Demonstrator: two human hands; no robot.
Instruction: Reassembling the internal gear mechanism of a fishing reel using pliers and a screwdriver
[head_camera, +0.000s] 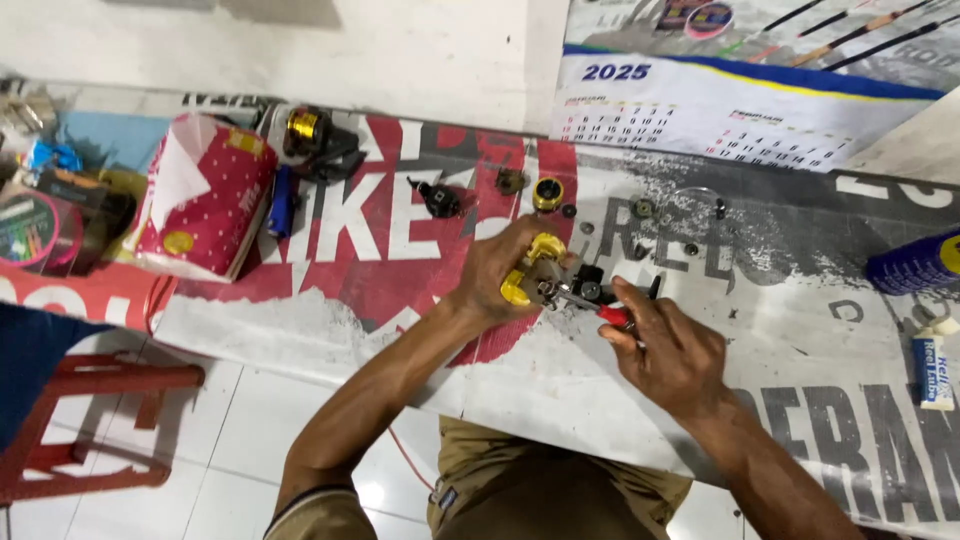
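Left hand (497, 268) gripping yellow reel (548, 276) near the worktop (780, 300) middle, right hand (668, 350) pinching a red-handled screwdriver (598, 309), tip touching reel, spool (547, 193) lying behind

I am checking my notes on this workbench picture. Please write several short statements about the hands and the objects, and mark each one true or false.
1. The left hand grips a yellow-and-black fishing reel body. True.
2. The right hand holds a hammer. False: it holds a thin red-handled screwdriver whose tip meets the reel.
3. A red dotted tissue packet lies at the left of the bench. True.
4. The blue spray can stands beside the left hand. False: it lies at the far right edge.
5. Small loose metal reel parts lie beyond the hands. True.
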